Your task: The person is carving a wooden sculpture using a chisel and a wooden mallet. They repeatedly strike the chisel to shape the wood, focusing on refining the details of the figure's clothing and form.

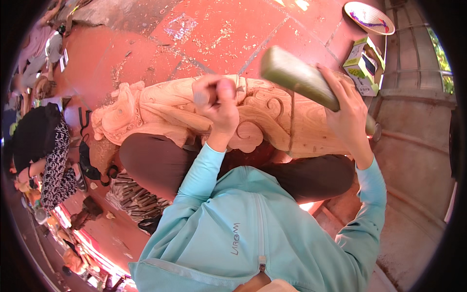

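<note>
A long carved wooden figure (170,104), pale and covered in scrolls and folds, lies across in front of my bent legs. My left hand (217,100) is closed just above its middle, around what looks like a chisel; only a small bit shows beside the fingers, and the rest is hidden. In my right hand (346,104) is a thick greenish wooden mallet (296,75), raised over the right part of the carving. The mallet's far end is blurred by motion and stands apart from the left hand.
Many chisels (136,197) lie in a pile by my left leg. Wood chips and clear plastic (180,26) are strewn on the red tiled floor (243,24). A green-and-white box (362,65) and a round basket (368,18) stand far right, near a wall. Other people sit at left.
</note>
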Tool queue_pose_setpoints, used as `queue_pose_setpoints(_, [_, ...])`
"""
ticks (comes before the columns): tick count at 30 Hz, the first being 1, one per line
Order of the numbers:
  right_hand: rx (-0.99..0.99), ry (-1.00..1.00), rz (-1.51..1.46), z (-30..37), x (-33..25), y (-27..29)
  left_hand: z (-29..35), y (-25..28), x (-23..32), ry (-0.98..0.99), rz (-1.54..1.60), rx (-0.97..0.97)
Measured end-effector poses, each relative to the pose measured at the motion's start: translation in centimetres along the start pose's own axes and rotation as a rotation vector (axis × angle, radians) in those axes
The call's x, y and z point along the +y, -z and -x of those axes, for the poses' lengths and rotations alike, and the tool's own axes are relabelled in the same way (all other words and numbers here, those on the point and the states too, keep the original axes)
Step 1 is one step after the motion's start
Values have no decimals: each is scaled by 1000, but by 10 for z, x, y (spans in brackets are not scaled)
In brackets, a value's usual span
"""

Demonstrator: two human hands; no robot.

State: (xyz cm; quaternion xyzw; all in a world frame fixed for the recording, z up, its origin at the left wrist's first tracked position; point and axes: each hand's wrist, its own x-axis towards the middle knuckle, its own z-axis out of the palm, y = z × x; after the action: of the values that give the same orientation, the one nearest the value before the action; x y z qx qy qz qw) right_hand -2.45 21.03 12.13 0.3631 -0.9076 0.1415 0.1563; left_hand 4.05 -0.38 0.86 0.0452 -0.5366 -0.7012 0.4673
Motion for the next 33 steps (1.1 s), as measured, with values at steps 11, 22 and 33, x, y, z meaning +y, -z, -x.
queue_pose_setpoints(11, [-44,-570,-272,53,31,-17,22,-67,-11,-399,-439,-730])
queue_pose_setpoints(22, [-10,-589,-249,59,25,-19,14,-67,-23,-105,-532,-662])
queue_pose_setpoints(33, [80,-525,-212,65,26,-20,17,-65,-30,-103,-529,-530])
